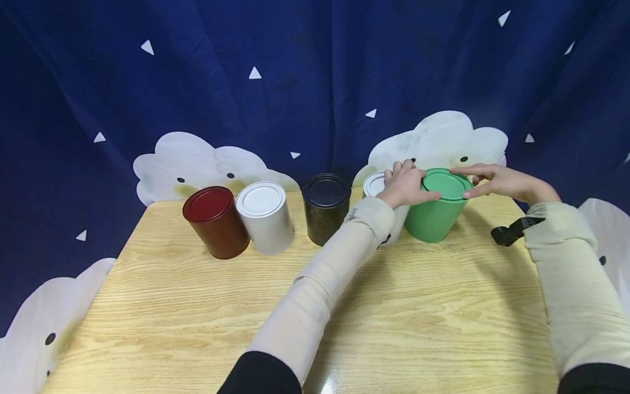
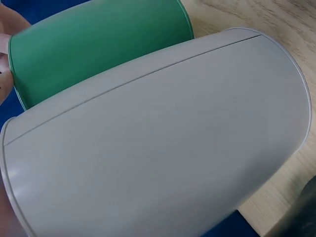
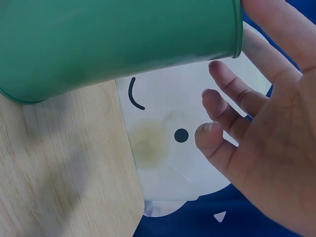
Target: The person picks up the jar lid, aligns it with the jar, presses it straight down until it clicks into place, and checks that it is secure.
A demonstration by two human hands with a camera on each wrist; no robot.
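A green can (image 1: 433, 216) with a green lid stands upright toward the right of the table. My right hand (image 1: 512, 183) touches its rim from the right with thumb and forefinger spread; in the right wrist view the other fingers (image 3: 217, 103) bend loosely, away from the can. From the left, my left hand (image 1: 406, 183) reaches over a white can (image 1: 373, 184), its thumb and forefinger at the green can's rim. That white can (image 2: 158, 143) fills much of the left wrist view, beside the green one (image 2: 98, 49). The left hand and forearm partly hide it in the head view.
A black can (image 1: 326, 210), another white can (image 1: 266, 219) and a dark red can (image 1: 216, 224) stand left of my hands along the back of the wooden table (image 1: 197, 317). Behind hangs a blue curtain (image 1: 295, 82) with cloud and triangle prints.
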